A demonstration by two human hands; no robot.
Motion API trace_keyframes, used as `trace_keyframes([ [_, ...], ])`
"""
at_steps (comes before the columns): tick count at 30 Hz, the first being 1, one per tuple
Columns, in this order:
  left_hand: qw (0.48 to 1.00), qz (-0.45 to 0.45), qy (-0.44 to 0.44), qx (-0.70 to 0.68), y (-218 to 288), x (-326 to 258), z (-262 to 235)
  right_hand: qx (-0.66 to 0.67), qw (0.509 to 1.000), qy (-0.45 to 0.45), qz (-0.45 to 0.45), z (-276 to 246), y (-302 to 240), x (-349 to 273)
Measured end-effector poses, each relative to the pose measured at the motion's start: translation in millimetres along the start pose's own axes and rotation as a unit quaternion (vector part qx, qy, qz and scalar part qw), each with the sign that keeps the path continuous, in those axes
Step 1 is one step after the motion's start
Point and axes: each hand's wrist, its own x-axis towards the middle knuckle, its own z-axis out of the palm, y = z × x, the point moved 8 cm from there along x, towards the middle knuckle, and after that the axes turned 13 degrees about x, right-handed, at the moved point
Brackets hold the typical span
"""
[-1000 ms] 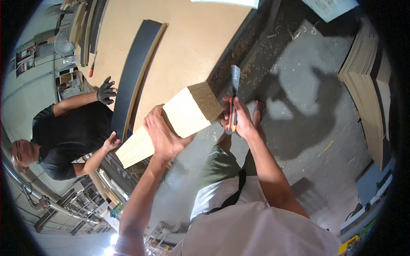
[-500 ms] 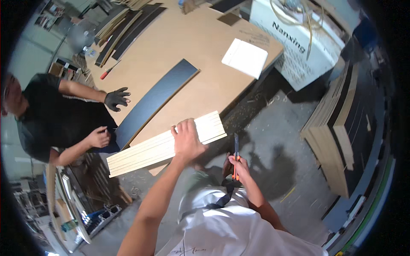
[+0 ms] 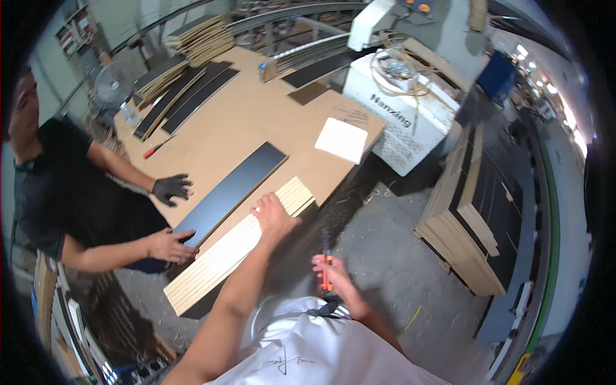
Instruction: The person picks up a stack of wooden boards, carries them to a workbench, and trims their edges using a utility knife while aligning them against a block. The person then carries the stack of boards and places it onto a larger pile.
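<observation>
A bundle of boards (image 3: pixel 218 263), pale edges upward and a dark face on its near side, lies slantwise along the table's near edge. My left hand (image 3: pixel 276 218) grips it from above near its right end, fingers over the far side. In my right hand (image 3: pixel 337 276), low in front of my shirt, is an orange-handled knife (image 3: pixel 326 273); its dark blade is blurred and points away from me. Just beyond the bundle, a dark-faced board (image 3: pixel 237 186) rests flat on the table (image 3: pixel 244 115).
A co-worker (image 3: pixel 70 192) stands at the left, a gloved hand by the dark board and a bare hand on its near end. A white sheet (image 3: pixel 342 140), a red-handled tool (image 3: pixel 157 149) and dark strips (image 3: pixel 199 99) are on the table. Stacked panels (image 3: pixel 462 224) stand at right.
The bundle's left end has swung nearer to me, so it slants more steeply. My right hand and knife moved left. The co-worker's bare hand has come onto the dark board. The view has tilted up.
</observation>
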Motion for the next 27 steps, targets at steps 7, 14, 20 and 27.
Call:
trace_keyframes([
  [7,0.999,0.012,0.033,0.013,-4,11,2,0.117,0.991,0.064,-0.012,84,8,32],
  [14,0.998,-0.032,0.033,0.040,-49,40,5,0.192,0.981,0.005,0.005,170,47,51],
  [20,0.999,-0.027,0.034,0.002,-69,40,-24,0.144,0.989,0.016,-0.006,183,34,61],
  [27,0.958,0.138,-0.098,-0.230,-172,18,0,0.111,0.985,-0.115,0.066,195,33,49],
])
